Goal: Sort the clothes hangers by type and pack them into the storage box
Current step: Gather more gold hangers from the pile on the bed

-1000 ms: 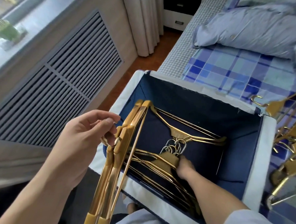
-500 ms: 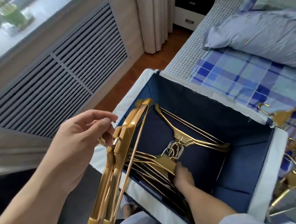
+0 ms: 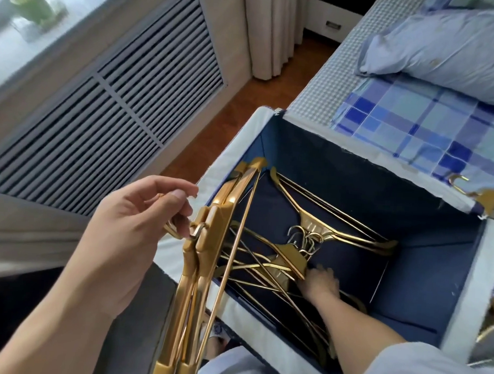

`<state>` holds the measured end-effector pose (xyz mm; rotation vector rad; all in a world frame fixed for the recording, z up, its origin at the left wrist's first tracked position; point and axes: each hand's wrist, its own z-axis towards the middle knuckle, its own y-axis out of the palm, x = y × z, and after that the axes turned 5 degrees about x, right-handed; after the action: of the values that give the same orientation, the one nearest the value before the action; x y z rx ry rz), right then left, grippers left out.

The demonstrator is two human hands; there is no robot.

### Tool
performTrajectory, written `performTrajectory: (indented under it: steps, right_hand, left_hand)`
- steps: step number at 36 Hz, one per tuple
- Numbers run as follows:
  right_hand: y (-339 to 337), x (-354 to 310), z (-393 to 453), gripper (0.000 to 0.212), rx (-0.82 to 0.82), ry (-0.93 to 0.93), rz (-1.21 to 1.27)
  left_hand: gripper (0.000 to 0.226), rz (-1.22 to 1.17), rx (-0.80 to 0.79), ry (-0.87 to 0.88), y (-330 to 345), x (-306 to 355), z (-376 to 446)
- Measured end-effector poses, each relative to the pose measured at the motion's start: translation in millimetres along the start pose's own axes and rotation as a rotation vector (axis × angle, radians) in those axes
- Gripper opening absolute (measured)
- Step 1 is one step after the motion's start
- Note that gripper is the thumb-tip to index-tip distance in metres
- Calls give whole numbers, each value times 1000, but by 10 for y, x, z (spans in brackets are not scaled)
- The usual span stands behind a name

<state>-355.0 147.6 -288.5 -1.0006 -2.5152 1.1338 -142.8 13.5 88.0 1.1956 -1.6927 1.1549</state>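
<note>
Seen from a head-worn camera looking down, a person stands over a storage box [image 3: 271, 131], a deep container with a dark blue lining and pale padded rim, set beside a bed with a blue checked sheet [image 3: 415, 124]. The left hand [image 3: 129, 232] hangs just outside the box's left wall, its fingers curled through the hooks of a bunch of gold hangers [image 3: 208, 256]. This bunch stands nearly on edge, its long axis running from the box's far left corner down toward the person's body, leaning over the left rim and partly above the opening. The right hand [image 3: 319, 282] reaches deep into the box, resting on a pile of gold hangers [image 3: 287, 260] lying flat on the bottom with their hooks gathered near the middle; whether its fingers grip a hanger or only press on it cannot be told, as they are blurred and partly hidden. More gold hangers [image 3: 491, 199] lie on the bed at the box's right edge. Judging by this, the held bunch sits to the left of and above the pile, so the left hand is the nearer one to lower it in, turning its length flat along the box floor.
</note>
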Motion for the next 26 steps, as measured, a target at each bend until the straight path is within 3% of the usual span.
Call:
performTrajectory:
  steps: [21,26]
  right_hand:
    - [147,-17,-104,43,-193,73,267]
    - [-26,13,-135,44,-146,51,243]
  left_hand:
    - [21,-17,-26,11,-62,-68,90]
    - [22,-27,-30,17,-61,-76,107]
